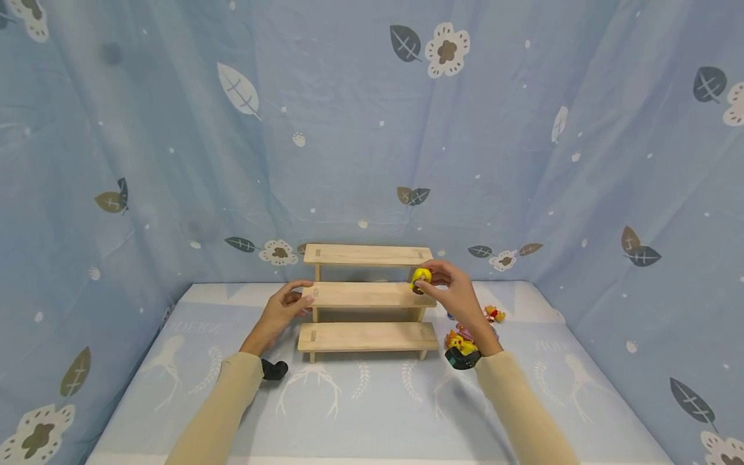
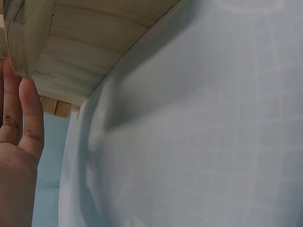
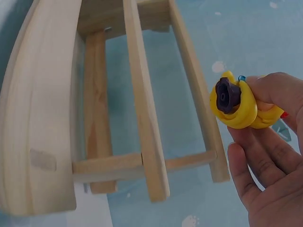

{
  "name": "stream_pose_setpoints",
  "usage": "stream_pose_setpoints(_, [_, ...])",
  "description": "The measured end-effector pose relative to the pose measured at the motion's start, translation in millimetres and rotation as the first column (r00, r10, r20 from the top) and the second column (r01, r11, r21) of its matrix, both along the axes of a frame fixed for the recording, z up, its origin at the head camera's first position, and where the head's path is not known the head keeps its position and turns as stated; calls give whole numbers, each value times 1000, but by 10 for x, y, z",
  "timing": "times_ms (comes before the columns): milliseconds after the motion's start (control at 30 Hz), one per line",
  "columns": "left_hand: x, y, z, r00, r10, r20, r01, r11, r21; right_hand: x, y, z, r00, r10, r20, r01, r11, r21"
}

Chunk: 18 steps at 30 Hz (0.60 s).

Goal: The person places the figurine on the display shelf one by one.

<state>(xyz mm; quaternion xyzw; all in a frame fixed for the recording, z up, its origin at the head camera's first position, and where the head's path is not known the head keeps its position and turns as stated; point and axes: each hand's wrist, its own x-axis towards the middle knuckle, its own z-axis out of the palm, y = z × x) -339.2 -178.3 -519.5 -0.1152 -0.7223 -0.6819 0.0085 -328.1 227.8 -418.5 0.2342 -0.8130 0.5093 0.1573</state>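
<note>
A three-tier wooden display stand point(image 1: 367, 295) stands on the covered table. My left hand point(image 1: 283, 311) holds the left end of its middle shelf, thumb and fingers at the board's edge. In the left wrist view, the fingers point(image 2: 32, 109) reach up to the wooden end. My right hand point(image 1: 453, 290) pinches a small toy figurine with yellow hair point(image 1: 421, 279) in front of the right end of the middle and top shelves. The right wrist view shows the figurine point(image 3: 241, 106) between thumb and fingers, its dark purple base turned toward the camera, beside the stand point(image 3: 45, 118).
Several small colourful figurines point(image 1: 462, 342) lie on the table right of the stand, partly behind the right forearm. One red-and-yellow figurine point(image 1: 495, 314) lies farther back. A blue patterned curtain point(image 1: 360, 129) hangs close behind the stand and along both sides.
</note>
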Motion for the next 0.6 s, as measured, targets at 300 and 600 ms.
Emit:
stream_pose_setpoints(300, [-11, 0, -11, 1000, -4, -10, 4, 1000, -7, -162, -299, 41, 997, 60, -50, -61, 998, -30])
stream_pose_setpoints(600, [3, 7, -13, 1000, -1, -8, 1, 1000, -5, -238, -650, 79, 995, 80, -65, -83, 996, -44])
